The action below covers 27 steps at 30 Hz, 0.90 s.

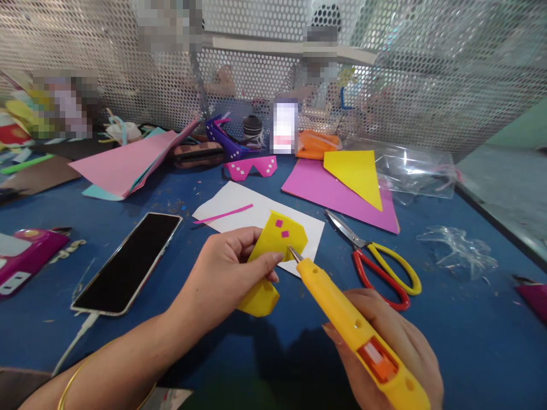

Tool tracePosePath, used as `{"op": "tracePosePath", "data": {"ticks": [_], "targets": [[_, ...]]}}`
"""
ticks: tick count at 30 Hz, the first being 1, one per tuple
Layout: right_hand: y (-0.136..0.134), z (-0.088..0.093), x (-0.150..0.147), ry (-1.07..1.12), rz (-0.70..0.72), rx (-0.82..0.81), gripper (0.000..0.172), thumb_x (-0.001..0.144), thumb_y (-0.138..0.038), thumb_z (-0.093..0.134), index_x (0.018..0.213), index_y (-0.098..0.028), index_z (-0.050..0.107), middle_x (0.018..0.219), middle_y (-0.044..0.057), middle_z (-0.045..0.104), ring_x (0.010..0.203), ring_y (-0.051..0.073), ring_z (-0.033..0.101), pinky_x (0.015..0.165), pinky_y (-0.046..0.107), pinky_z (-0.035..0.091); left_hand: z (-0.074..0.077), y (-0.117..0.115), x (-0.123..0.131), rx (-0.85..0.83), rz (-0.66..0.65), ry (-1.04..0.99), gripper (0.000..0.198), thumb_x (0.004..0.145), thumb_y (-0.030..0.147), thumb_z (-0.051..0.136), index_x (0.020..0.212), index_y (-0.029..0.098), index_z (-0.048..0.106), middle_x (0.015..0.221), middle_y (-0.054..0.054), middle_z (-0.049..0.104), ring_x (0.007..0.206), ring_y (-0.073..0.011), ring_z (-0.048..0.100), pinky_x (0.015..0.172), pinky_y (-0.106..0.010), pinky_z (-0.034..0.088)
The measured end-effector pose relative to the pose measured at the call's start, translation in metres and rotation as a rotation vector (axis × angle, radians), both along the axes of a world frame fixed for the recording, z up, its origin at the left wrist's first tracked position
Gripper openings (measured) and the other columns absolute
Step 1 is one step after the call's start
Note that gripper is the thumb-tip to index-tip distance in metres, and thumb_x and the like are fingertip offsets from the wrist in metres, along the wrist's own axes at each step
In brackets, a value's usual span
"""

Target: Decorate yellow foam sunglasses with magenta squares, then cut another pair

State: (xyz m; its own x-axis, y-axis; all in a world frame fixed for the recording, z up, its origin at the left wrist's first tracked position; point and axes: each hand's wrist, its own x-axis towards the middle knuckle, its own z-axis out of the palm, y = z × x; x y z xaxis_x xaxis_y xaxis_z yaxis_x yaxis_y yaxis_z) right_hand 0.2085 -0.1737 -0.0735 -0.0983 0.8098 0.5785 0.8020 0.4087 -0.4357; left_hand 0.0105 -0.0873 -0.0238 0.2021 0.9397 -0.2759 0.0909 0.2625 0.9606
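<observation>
My left hand (231, 265) pinches a yellow craft-foam glasses shape (262, 299), thumb on its front face. Two small pink squares (282, 229) sit diagonally on the upper lobe. In my right hand (397, 336) is a yellow hot glue gun (329, 302), its metal nozzle pointing up and left. The nozzle tip is at the yellow foam just below the squares; whether it touches cannot be made out. Under the foam lies a white sheet (231, 196) with a thin pink strip (224, 213) on it. Scissors (363, 242) with red and yellow handles lie open to the right.
Finished-looking pink glasses (252, 167) and dark blue ones (226, 136) lie behind. Pink sheets (128, 159), a purple sheet (307, 182) and a yellow piece (354, 171) are spread around. A plugged-in phone (130, 262) lies left; clear plastic (457, 250) lies right. A perforated screen stands behind.
</observation>
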Motion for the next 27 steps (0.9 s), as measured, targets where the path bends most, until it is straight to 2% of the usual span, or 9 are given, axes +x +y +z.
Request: {"op": "tracePosePath", "data": {"ticks": [7, 17, 23, 27], "targets": [[-0.0012, -0.0013, 0.0026, 0.002, 0.032, 0.006, 0.015, 0.096, -0.036, 0.054, 0.098, -0.021, 0.057, 0.085, 0.004, 0.067, 0.076, 0.017, 0.067, 0.062, 0.025, 0.052, 0.0005, -0.0004, 0.0009, -0.008, -0.004, 0.001, 0.013, 0.074, 0.030, 0.076, 0.082, 0.020, 0.072, 0.055, 0.006, 0.062, 0.047, -0.0077, 0.055, 0.047, -0.016, 0.047], [-0.0007, 0.0010, 0.0019, -0.010, -0.010, 0.053, 0.011, 0.092, -0.030, 0.057, 0.098, -0.021, 0.057, 0.085, 0.005, 0.068, 0.072, 0.018, 0.066, 0.061, 0.028, 0.054, 0.0007, -0.0005, 0.0006, -0.035, -0.013, 0.034, 0.020, 0.072, 0.035, 0.075, 0.085, 0.020, 0.072, 0.056, 0.004, 0.063, 0.048, -0.0107, 0.055, 0.047, -0.019, 0.047], [0.0010, 0.0027, 0.0009, 0.030, 0.009, 0.012, 0.017, 0.094, -0.039, 0.055, 0.099, -0.023, 0.056, 0.084, 0.005, 0.068, 0.072, 0.019, 0.068, 0.058, 0.026, 0.055, 0.0016, -0.0007, 0.0000, -0.037, 0.033, 0.028, 0.017, 0.073, 0.034, 0.074, 0.083, 0.020, 0.071, 0.055, 0.004, 0.062, 0.046, -0.0095, 0.054, 0.046, -0.018, 0.044], [-0.0003, 0.0063, -0.0040, 0.023, -0.055, 0.039, 0.023, 0.096, -0.047, 0.049, 0.096, -0.025, 0.057, 0.082, 0.004, 0.071, 0.064, 0.018, 0.069, 0.054, 0.026, 0.055, 0.0009, -0.0009, -0.0004, -0.043, 0.014, 0.034, 0.018, 0.073, 0.034, 0.074, 0.081, 0.018, 0.070, 0.055, 0.004, 0.063, 0.047, -0.0089, 0.054, 0.046, -0.017, 0.042]]}}
